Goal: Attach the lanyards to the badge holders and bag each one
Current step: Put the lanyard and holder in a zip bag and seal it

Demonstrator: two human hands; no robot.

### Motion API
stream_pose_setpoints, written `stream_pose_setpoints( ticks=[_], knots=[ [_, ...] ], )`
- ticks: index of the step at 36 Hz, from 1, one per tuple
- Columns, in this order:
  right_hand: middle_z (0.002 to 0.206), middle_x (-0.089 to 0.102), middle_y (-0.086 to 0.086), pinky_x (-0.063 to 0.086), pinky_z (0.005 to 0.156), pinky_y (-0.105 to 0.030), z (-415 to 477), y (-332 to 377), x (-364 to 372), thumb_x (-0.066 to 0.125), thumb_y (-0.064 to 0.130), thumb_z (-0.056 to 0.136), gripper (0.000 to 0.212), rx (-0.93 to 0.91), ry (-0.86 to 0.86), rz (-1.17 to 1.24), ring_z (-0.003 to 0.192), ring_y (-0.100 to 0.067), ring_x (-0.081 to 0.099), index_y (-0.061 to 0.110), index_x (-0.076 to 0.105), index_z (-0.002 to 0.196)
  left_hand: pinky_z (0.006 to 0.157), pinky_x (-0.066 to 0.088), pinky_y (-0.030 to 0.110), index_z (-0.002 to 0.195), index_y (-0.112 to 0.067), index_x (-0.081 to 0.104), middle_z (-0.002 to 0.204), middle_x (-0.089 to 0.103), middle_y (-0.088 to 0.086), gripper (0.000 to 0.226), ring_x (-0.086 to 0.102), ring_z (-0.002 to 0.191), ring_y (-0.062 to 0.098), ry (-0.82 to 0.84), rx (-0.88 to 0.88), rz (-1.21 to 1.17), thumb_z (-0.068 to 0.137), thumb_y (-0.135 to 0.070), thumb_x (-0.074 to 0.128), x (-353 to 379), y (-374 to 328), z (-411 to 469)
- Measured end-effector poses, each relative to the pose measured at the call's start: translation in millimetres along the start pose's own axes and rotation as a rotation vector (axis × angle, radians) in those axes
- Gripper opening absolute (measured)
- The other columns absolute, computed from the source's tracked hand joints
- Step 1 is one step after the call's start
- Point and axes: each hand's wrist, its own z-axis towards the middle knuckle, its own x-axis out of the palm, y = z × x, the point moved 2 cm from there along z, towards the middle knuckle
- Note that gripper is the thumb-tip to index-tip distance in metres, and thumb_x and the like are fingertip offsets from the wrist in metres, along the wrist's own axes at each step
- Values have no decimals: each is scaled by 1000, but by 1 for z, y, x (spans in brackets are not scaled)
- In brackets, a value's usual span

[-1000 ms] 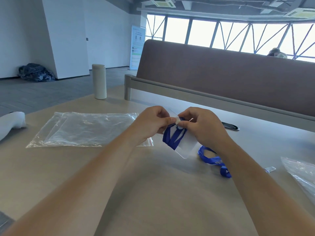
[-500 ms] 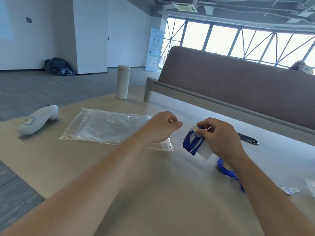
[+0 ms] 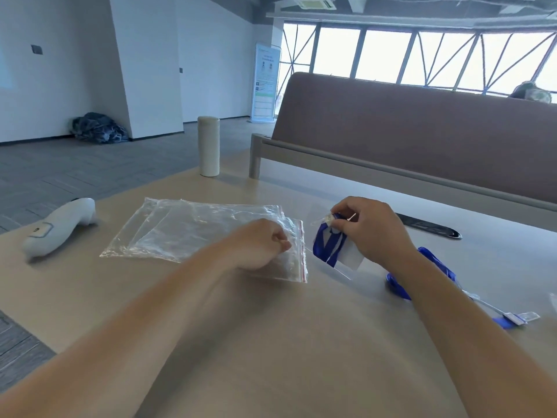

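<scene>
My right hand [image 3: 373,233] pinches the top of a clear badge holder [image 3: 351,259] with a white card inside, held just above the table. A blue lanyard [image 3: 325,245] is folded across the holder's front. My left hand [image 3: 260,247] lies with curled fingers on the near right corner of a stack of clear zip bags [image 3: 193,233], its fingertips pinching the top bag by the red-striped opening. A second blue lanyard [image 3: 435,265] lies on the table behind my right forearm, its clip end [image 3: 514,319] to the right.
A white cylindrical bottle [image 3: 208,146] stands at the table's far edge. At the left edge lies a white handheld device [image 3: 57,229]. A dark flat object [image 3: 431,229] sits beyond my right hand, before the brown partition [image 3: 422,140].
My left hand let go of the badge holder and moved left and down onto the zip bags. My right hand kept the holder and lanyard. The view swung left.
</scene>
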Motion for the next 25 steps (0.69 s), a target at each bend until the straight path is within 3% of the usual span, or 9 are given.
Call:
stream_pose_setpoints(
  ticks=[2, 5, 9, 11, 14, 16, 20, 25],
  knots=[
    [96, 65, 14, 41, 63, -17, 1, -2, -1, 64, 28, 92, 10, 3, 3, -2, 85, -9, 59, 31, 64, 102, 80, 49, 31, 102, -15, 68, 96, 70, 1, 22, 65, 89, 21, -62, -5, -46, 97, -34, 56, -1, -1, 3],
    [98, 66, 13, 39, 61, -15, 1, -4, -2, 64, 26, 92, 14, 13, 20, -15, 86, -10, 60, 30, 65, 106, 83, 50, 34, 101, -15, 66, 97, 68, 0, 24, 64, 92, 20, -83, -18, -5, 93, -37, 62, 4, -6, 7],
    [99, 66, 11, 38, 60, -18, 1, -5, -5, 64, 25, 92, 15, 11, 47, -53, 85, -11, 58, 29, 65, 106, 77, 44, 37, 96, -6, 62, 89, 62, 15, 52, 61, 88, 29, 16, -38, 184, 90, -57, 60, 19, -18, 8],
    [100, 66, 10, 39, 65, -22, 0, -4, -6, 64, 24, 92, 15, 12, 54, -64, 86, -12, 57, 28, 65, 107, 74, 42, 37, 108, -6, 61, 102, 66, 13, 66, 57, 84, 27, 23, -53, 324, 86, -67, 58, 27, -22, 10],
    [101, 64, 10, 42, 71, -25, -1, -2, -7, 65, 26, 93, 17, 18, 78, -69, 89, -12, 58, 26, 64, 110, 77, 37, 31, 128, -11, 54, 121, 64, 6, 76, 53, 94, 21, -20, -46, 429, 81, -71, 59, 34, -26, 11],
    [102, 65, 9, 43, 71, -25, -1, -1, -7, 64, 27, 93, 17, 15, 89, -79, 89, -12, 57, 26, 64, 110, 77, 38, 31, 124, -14, 56, 120, 63, 5, 66, 55, 97, 22, -49, -52, 437, 82, -65, 61, 36, -27, 14],
    [106, 66, 7, 45, 72, -25, -1, 1, -7, 64, 27, 93, 17, 15, 99, -90, 90, -12, 57, 26, 64, 110, 70, 40, 30, 95, -19, 54, 99, 59, 1, 28, 55, 85, 21, -32, -69, 388, 86, -45, 61, 38, -26, 19],
    [108, 66, 7, 46, 74, -26, -1, 3, -9, 63, 27, 93, 18, 20, 88, -95, 92, -14, 58, 26, 64, 112, 66, 40, 28, 77, -10, 58, 74, 55, 2, 22, 52, 73, 22, 48, -101, 338, 92, -26, 59, 32, -25, 26]
  ],
)
